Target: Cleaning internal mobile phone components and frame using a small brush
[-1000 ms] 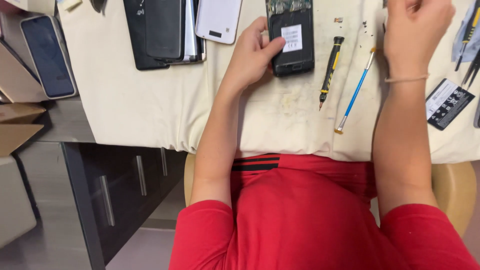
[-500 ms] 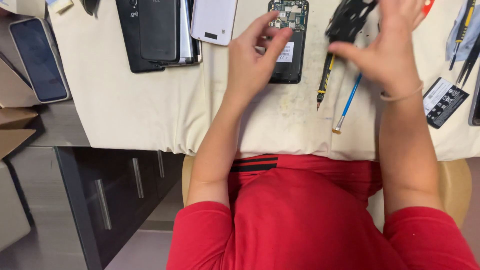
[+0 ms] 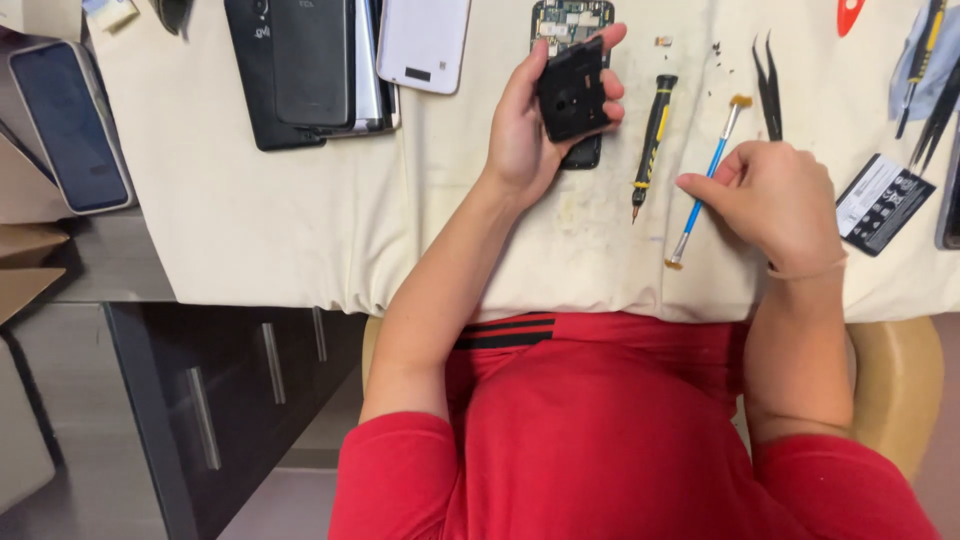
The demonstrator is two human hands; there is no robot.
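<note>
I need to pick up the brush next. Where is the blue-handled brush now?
In the head view, the blue-handled brush lies on the cream cloth, between the black-and-yellow screwdriver and the right hand, whose fingertips are at its handle.

Open cloth point(image 3: 300, 220) lies at seven to nine o'clock of the left hand point(image 3: 530, 130), unobstructed out to the stacked phones point(image 3: 310, 65) at ten o'clock. Between the two hands, the black-and-yellow screwdriver point(image 3: 648, 145) and the blue-handled brush point(image 3: 705, 180) lie slantwise, narrowing the lane. At twelve o'clock of the right hand point(image 3: 775, 200), black tweezers point(image 3: 768, 85) and what appear to be tiny loose screws point(image 3: 722, 48) occupy the cloth. At three o'clock, a flat battery point(image 3: 880, 205) blocks the edge.
</note>
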